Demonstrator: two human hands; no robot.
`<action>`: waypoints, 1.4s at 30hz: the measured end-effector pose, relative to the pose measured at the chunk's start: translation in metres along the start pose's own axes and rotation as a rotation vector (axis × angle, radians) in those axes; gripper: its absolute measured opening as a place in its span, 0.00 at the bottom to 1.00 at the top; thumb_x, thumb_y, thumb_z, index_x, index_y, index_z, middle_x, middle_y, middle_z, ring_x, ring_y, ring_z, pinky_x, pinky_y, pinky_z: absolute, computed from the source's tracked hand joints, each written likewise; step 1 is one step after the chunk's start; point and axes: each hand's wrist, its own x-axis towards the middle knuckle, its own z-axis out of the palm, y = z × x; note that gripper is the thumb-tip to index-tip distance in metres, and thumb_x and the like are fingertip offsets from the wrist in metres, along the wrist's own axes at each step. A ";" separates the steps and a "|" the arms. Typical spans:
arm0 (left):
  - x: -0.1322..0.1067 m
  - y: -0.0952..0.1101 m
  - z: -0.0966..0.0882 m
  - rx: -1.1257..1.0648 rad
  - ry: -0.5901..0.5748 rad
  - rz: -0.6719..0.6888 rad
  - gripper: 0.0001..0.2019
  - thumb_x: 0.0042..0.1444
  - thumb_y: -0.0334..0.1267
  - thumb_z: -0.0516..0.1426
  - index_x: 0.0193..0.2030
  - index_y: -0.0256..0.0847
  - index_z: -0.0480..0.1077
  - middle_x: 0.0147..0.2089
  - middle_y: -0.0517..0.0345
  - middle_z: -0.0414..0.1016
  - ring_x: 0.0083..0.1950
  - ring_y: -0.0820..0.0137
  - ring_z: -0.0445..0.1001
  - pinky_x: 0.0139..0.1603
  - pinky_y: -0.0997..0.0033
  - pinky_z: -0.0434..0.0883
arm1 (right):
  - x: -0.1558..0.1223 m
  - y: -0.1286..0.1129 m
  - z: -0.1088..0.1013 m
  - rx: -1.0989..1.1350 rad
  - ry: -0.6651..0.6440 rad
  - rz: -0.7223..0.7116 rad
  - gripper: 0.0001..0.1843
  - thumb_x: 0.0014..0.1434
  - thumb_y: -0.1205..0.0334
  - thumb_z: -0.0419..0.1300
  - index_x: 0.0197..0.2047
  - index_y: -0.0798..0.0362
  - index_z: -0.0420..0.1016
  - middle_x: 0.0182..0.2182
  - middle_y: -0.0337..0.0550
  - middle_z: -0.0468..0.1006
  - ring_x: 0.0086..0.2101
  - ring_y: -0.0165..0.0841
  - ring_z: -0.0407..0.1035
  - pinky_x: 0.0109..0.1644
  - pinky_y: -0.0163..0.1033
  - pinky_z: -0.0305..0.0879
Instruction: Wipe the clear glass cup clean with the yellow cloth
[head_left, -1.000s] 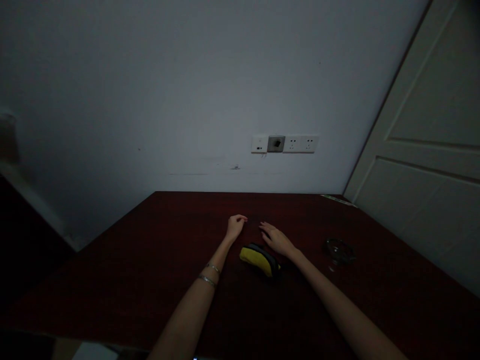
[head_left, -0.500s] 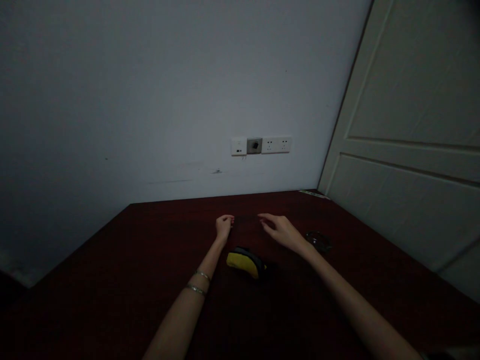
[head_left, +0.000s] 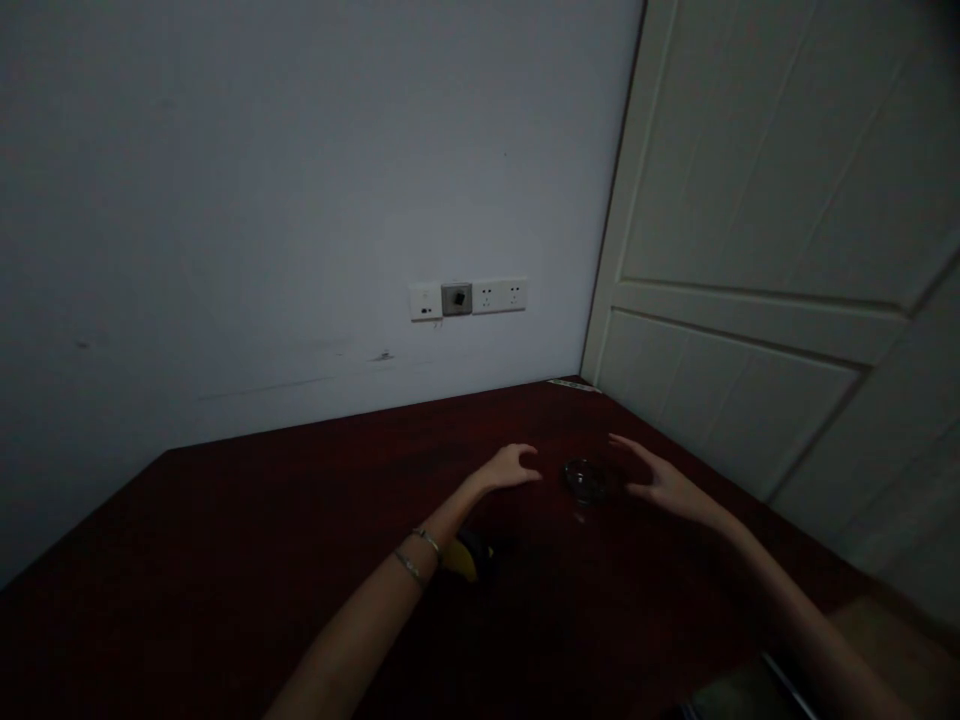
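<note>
both hands bare, nothing in either: l hand (head_left: 513, 467) at 9 o'clock of the glass dish (head_left: 583, 482), r hand (head_left: 664, 488) at 3, thumbs apart from fingers, each curved in twd it like loose brackets. gap visible on both sides, no contact afaict. dish sits on the dark red tabletop (head_left: 315, 520), btw the hands, approx 4-5 o'clock off view ctr. looks like clear glass, round, low; light's poor so can't tell wall thickness or if anything's in it. handling, my est: rigid, zero give, prob a bit heavy for its size, slick outer wall, brittle if knocked or dropped. best hold imo: low on outer wall at 9 & 3, fingers wrapping twd 11 & 1, thumbs at 7 & 5, even squeeze both sides. wouldn't pinch the rim, likely to slip/tip. fyi yellow/black pouch (head_left: 460, 562) at abt 8 o'clock of dish, partly hidden by l forearm; looks soft, low risk if bumped.
</note>
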 end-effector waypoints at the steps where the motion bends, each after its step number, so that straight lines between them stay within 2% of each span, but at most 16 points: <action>1: 0.002 0.003 0.007 0.014 -0.042 0.013 0.31 0.36 0.40 0.65 0.51 0.36 0.69 0.55 0.46 0.69 0.56 0.57 0.67 0.57 0.62 0.63 | -0.004 0.005 0.001 0.020 -0.032 0.017 0.43 0.47 0.62 0.59 0.64 0.49 0.48 0.62 0.47 0.57 0.61 0.43 0.52 0.64 0.51 0.48; 3: 0.006 0.007 0.019 0.057 -0.128 0.028 0.41 0.31 0.45 0.67 0.56 0.35 0.64 0.60 0.42 0.63 0.62 0.51 0.59 0.60 0.57 0.58 | -0.011 0.013 0.005 0.067 -0.090 0.034 0.46 0.47 0.60 0.61 0.66 0.49 0.43 0.64 0.49 0.53 0.61 0.41 0.50 0.64 0.50 0.47; 5: 0.009 0.010 0.029 0.126 -0.204 0.050 0.47 0.31 0.51 0.66 0.60 0.34 0.59 0.62 0.39 0.58 0.64 0.47 0.53 0.62 0.54 0.55 | -0.014 0.019 0.010 0.111 -0.120 0.038 0.49 0.47 0.58 0.62 0.66 0.50 0.39 0.64 0.51 0.50 0.62 0.40 0.49 0.65 0.50 0.46; 7: 0.011 0.012 0.037 0.159 -0.228 0.099 0.46 0.33 0.54 0.65 0.59 0.36 0.59 0.61 0.42 0.60 0.64 0.48 0.53 0.61 0.54 0.55 | -0.015 0.023 0.016 0.140 -0.123 0.038 0.51 0.47 0.57 0.63 0.66 0.50 0.37 0.64 0.52 0.50 0.62 0.41 0.48 0.65 0.50 0.46; 10: 0.015 0.014 0.045 0.163 -0.198 0.164 0.42 0.32 0.55 0.65 0.55 0.39 0.63 0.55 0.46 0.65 0.61 0.49 0.57 0.59 0.55 0.56 | -0.014 0.026 0.024 0.161 -0.119 0.038 0.53 0.45 0.55 0.65 0.66 0.49 0.37 0.64 0.53 0.51 0.61 0.42 0.50 0.64 0.51 0.48; 13: 0.020 0.015 0.048 0.166 -0.179 0.175 0.43 0.30 0.55 0.66 0.55 0.37 0.63 0.55 0.44 0.64 0.60 0.48 0.57 0.59 0.55 0.57 | -0.013 0.025 0.029 0.143 -0.121 0.052 0.54 0.44 0.55 0.65 0.67 0.50 0.37 0.63 0.55 0.54 0.61 0.42 0.53 0.64 0.53 0.48; 18: 0.028 0.013 0.049 0.180 -0.189 0.218 0.39 0.32 0.54 0.66 0.53 0.39 0.66 0.51 0.46 0.67 0.58 0.50 0.59 0.58 0.55 0.56 | -0.009 0.020 0.033 0.129 -0.113 0.042 0.54 0.45 0.55 0.65 0.67 0.50 0.36 0.62 0.56 0.55 0.60 0.41 0.54 0.63 0.53 0.48; 24: 0.033 0.007 0.052 0.168 -0.214 0.185 0.41 0.31 0.56 0.66 0.54 0.40 0.66 0.56 0.45 0.61 0.61 0.49 0.52 0.60 0.55 0.55 | -0.005 0.014 0.032 0.138 -0.102 0.073 0.55 0.44 0.55 0.65 0.66 0.53 0.37 0.61 0.57 0.59 0.59 0.41 0.57 0.63 0.51 0.49; 30: 0.036 0.003 0.053 0.131 -0.224 0.182 0.41 0.32 0.55 0.65 0.56 0.42 0.66 0.59 0.43 0.58 0.62 0.48 0.51 0.60 0.53 0.54 | -0.003 0.017 0.037 0.124 -0.071 0.065 0.55 0.43 0.54 0.66 0.66 0.54 0.38 0.58 0.56 0.63 0.58 0.41 0.58 0.63 0.52 0.50; 42: 0.032 0.005 0.053 0.141 -0.196 0.161 0.41 0.33 0.57 0.65 0.56 0.44 0.65 0.58 0.46 0.60 0.63 0.50 0.51 0.61 0.52 0.54 | 0.003 0.025 0.044 0.189 0.001 0.061 0.55 0.41 0.55 0.68 0.66 0.52 0.41 0.57 0.57 0.65 0.56 0.42 0.62 0.61 0.53 0.53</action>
